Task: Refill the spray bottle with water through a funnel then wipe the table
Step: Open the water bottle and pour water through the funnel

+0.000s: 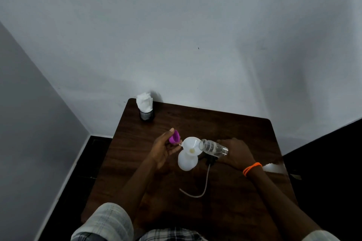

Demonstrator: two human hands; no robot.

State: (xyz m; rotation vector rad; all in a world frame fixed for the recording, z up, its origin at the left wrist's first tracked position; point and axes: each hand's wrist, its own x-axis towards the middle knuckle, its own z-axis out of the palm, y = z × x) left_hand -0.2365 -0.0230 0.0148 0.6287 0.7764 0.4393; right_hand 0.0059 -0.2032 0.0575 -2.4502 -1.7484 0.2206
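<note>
— Right hand [234, 151] grips what?
— Its fingers wrap the clear water bottle [213, 147], tipped into the white funnel [191, 146] seated in the spray bottle [187, 160].
— And the left hand [163, 147]?
— It pinches a purple cap [174, 136] beside the funnel rim.
— Handling?
— Likely light, thin plastic, slick if wet, tippy; hold the spray bottle's body. Tissues [144, 100] stand at the table's [244, 135] far corner.

No text, label, brand, number or sign can be read anywhere here. The clear plastic water bottle [213, 147] shows a bare side (any print would be too small and blurred to make out), and the white translucent spray bottle [187, 160] and white plastic funnel [192, 146] are plain.
</note>
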